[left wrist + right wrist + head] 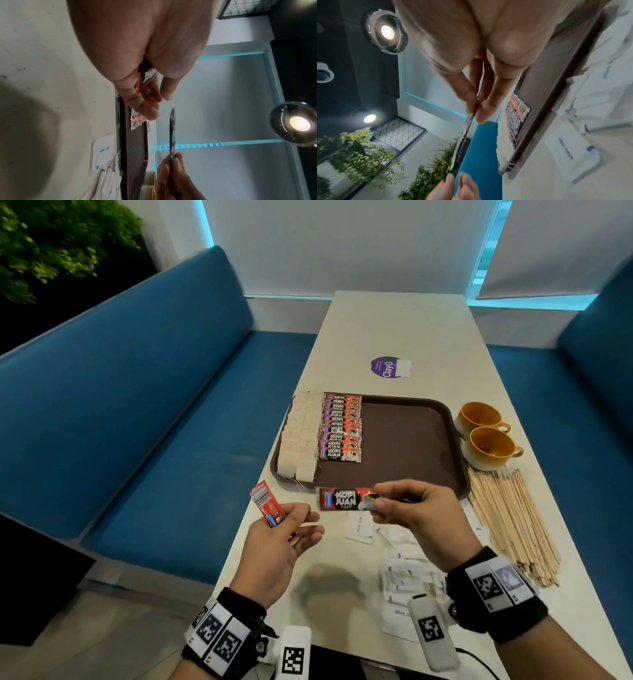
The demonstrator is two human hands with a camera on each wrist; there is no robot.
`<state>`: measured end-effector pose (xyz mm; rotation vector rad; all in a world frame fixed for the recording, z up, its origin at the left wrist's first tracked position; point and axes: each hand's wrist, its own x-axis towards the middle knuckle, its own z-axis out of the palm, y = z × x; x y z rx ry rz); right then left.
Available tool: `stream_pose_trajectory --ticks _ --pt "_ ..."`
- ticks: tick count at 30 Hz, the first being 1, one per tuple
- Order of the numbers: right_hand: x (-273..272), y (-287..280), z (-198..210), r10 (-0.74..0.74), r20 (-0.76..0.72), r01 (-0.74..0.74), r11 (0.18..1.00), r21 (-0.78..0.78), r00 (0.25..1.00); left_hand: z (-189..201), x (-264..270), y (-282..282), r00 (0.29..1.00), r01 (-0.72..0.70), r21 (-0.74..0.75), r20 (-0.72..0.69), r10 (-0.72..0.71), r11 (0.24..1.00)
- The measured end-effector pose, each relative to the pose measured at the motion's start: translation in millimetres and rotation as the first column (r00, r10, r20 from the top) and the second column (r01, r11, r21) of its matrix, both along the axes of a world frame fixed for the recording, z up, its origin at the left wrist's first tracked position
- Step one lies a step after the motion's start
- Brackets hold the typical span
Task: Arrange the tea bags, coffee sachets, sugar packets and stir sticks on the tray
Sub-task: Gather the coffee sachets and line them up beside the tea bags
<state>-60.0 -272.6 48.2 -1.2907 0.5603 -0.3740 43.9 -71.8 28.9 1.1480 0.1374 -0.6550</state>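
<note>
Above the near edge of the table (359, 587), just in front of the brown tray (411, 446), the right hand (416, 517) is pinching one end of a coffee sachet (342, 499) between thumb and fingertips, holding it level in the air with its printed face up. The left hand (279, 546) is holding a few more sachets (267, 503) in a loose curled grip, with their barcode side showing. On the tray, the tea bags (299, 436) are lying in two rows at the left side, and a column of coffee sachets (340, 428) is lying just beside them, each overlapping the next. The sugar packets (400, 570) are still lying loose on the table under the right wrist, and the stir sticks (510, 518) are lying in a bundle to the right of the tray, near two orange cups (484, 436). The sachet is probably light, thin and a little slippery, with a soft filling, so holding it by the flat sealed end seems the safest way; a hold in the middle could bend it. The sachets are reading "KOPI JUAN". One sugar packet is reading "white sugar", and a purple sticker (385, 367) farther along the table is reading "ClayG", with the rest covered.
</note>
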Motion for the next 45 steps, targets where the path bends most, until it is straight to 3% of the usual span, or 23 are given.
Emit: stream_pose_trajectory --ticks 3,8,18,22,31,45 --pt "23 -17 -1 -0.037 -0.043 0.038 0.999 0.037 0.998 -4 6 4 0.996 0.018 -0.006 -0.086 -0.018 1.0" --pt "64 -41 -13 -0.063 -0.139 0.06 0.998 -0.027 0.988 -7 10 10 0.982 0.063 -0.061 -0.174 -0.072 0.996" --pt "128 -70 -65 -0.12 -0.349 0.055 0.98 -0.191 0.929 -21 14 16 0.983 0.171 0.036 -0.078 -0.168 0.985" --pt "137 -70 -70 -0.117 -0.416 0.015 0.97 -0.241 0.902 -23 14 19 0.984 0.16 0.06 -0.083 -0.154 0.985" --pt "147 -70 -65 -0.088 -0.506 -0.105 0.935 -0.34 0.858 -22 18 27 0.969 0.218 -0.048 -0.108 -0.222 0.975" --pt "155 -66 -65 -0.173 -0.575 -0.114 0.897 -0.428 0.8 -25 14 26 0.963 0.243 -0.027 -0.115 -0.244 0.97"
